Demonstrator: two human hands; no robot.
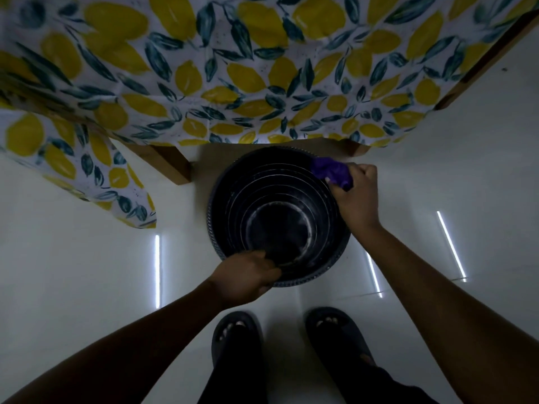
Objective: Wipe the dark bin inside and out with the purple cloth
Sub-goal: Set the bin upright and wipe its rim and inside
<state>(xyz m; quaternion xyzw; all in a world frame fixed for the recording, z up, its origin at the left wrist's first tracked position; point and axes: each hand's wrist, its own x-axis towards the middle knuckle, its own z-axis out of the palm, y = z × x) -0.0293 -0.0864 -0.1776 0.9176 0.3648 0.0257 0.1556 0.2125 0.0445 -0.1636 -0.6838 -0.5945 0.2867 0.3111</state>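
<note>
The round dark ribbed plastic bin [277, 217] stood on pale floor. The left hand [248, 275] gripped its near rim; the right hand [354, 196] pressed the crumpled purple cloth [331, 172] against the far rim. White residue remained inside; wiping appeared unfinished.

A single head-worn wide-angle view looks almost straight down from standing height. The floor [87, 258] fills the near and middle ground, the person's own feet sit at the near edge, and the cloth-covered counter [233, 68] spans the far side, bowed by the lens.
</note>
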